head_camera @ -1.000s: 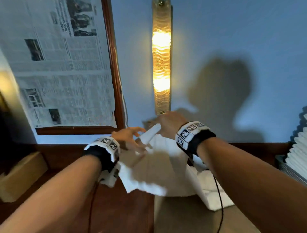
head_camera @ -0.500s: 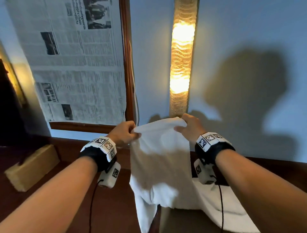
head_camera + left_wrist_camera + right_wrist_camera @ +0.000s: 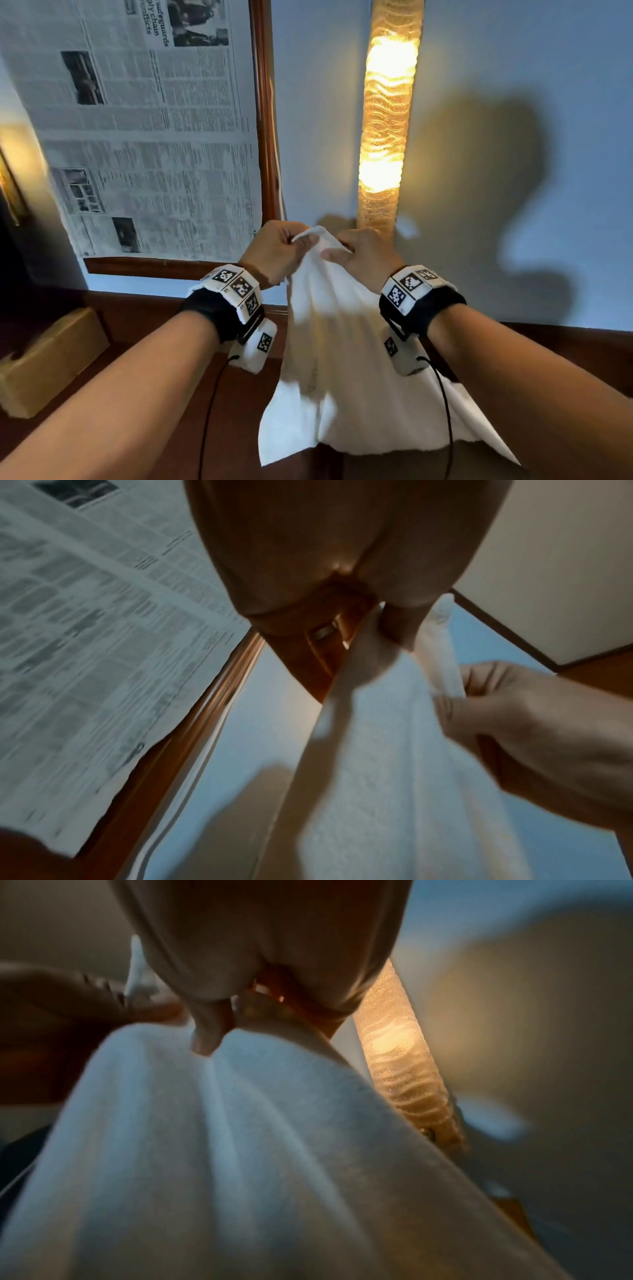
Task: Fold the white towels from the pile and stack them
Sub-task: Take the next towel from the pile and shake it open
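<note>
- The white towel [image 3: 329, 342] hangs in the air in front of me, held up by its top edge between my two hands; the top is bunched into a narrow peak and the cloth fans out below into loose vertical folds.
- My left hand [image 3: 274, 250] pinches the top edge, with the fingers [image 3: 397, 626] curled onto the cloth; the left wrist view shows the hem pressed against them.
- My right hand [image 3: 363, 253] sits just beside the left, also gripping the top edge; in the right wrist view a fingertip presses into the fabric [image 3: 240, 1123] and the cloth drapes away below it.
- More white cloth [image 3: 479, 421] lies under my right forearm, down on the desk [image 3: 144, 428]; I cannot tell whether it is part of this towel or the rest of the pile.
- I judge I am working along the top edge to find the corners, so the fold itself is not yet started.
- Risks from here, as I see them:
  - With both grips this close together the towel hangs gathered, and folding it like this would trap creases and give a lopsided result.
  - If I slide a hand along the hem too loosely, the edge could slip out and the towel drop back onto the cloth below.
  - The hanging lower edge may catch the cloth beneath and pull it about.
- Behind the towel are a lit wall lamp [image 3: 387, 113] and a newspaper [image 3: 137, 130] in a wooden frame; a cardboard box [image 3: 48, 363] sits at the left of the desk.
</note>
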Action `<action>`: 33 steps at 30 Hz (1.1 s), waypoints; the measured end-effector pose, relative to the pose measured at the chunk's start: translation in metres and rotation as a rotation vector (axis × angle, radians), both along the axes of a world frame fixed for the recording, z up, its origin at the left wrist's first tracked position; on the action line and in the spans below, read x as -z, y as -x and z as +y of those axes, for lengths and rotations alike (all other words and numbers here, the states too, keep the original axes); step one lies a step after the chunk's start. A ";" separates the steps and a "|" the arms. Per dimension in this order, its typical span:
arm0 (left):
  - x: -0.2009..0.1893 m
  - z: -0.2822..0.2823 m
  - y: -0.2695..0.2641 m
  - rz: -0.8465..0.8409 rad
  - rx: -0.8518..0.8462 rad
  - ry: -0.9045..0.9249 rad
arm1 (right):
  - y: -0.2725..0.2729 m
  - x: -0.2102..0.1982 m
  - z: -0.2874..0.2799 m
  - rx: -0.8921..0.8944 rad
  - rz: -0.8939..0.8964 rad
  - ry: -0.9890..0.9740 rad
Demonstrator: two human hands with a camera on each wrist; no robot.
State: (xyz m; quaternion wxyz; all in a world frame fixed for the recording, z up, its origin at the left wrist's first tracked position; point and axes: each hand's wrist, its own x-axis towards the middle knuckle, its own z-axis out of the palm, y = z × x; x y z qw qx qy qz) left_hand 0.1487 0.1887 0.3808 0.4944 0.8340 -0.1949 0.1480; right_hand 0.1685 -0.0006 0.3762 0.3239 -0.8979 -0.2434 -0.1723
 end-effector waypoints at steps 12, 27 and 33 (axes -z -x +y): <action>-0.012 0.137 -0.004 -0.079 0.000 0.026 | 0.029 0.076 -0.021 0.565 0.260 0.067; 0.010 0.023 0.034 0.087 0.434 0.229 | 0.095 -0.027 0.052 0.494 -0.190 0.073; 0.009 0.018 0.022 0.037 0.340 0.216 | 0.110 0.016 0.035 0.387 0.016 -0.122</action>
